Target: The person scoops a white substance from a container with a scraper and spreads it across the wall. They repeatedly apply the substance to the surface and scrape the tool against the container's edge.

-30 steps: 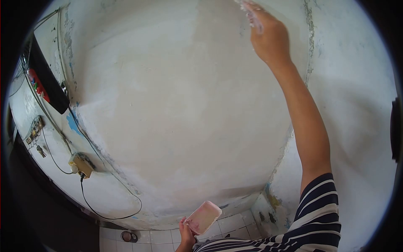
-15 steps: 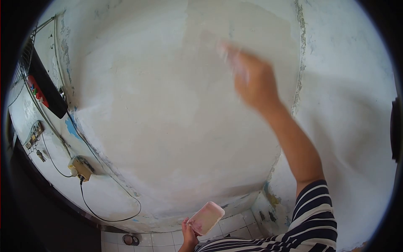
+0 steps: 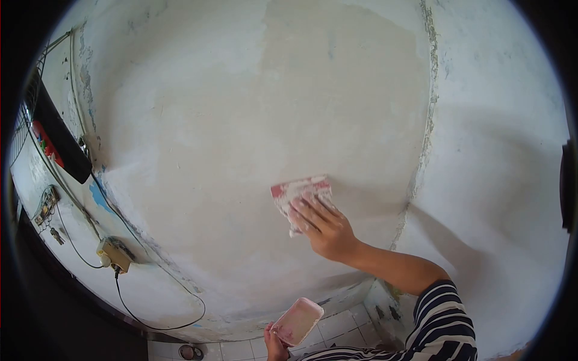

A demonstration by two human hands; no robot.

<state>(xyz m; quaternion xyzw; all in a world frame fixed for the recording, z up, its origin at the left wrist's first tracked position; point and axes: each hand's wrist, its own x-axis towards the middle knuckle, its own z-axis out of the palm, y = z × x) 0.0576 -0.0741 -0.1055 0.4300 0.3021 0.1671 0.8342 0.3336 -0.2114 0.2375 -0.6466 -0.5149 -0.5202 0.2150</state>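
- We are pressing a flat scraper [image 3: 299, 194] against the wall [image 3: 229, 132] with our right hand [image 3: 325, 227].
- Our right hand is gripping the scraper, with the fingers [image 3: 310, 210] spread flat over its back.
- The scraper is lying up and to the left of our right hand, touching the wall. Its long side is running almost level, dipping a little on the left.
- The scraper is pink and white, and it is smeared with white paste.
- We are holding a small pink tray [image 3: 297, 321] in our left hand [image 3: 275, 346], low down at the bottom of the view.
- Our left hand is closed around the near end of the tray. The tray's long side is pointing up and to the right, toward the scraper.
- The tray is sitting well below the scraper, and the two are apart. Our right hand is the nearer one to the wall.
- The wall is looking pale and patchy where the paste is lying.
- A yellow box [image 3: 115, 253] with a black cable [image 3: 150, 316] is hanging on the wall far off to the left.
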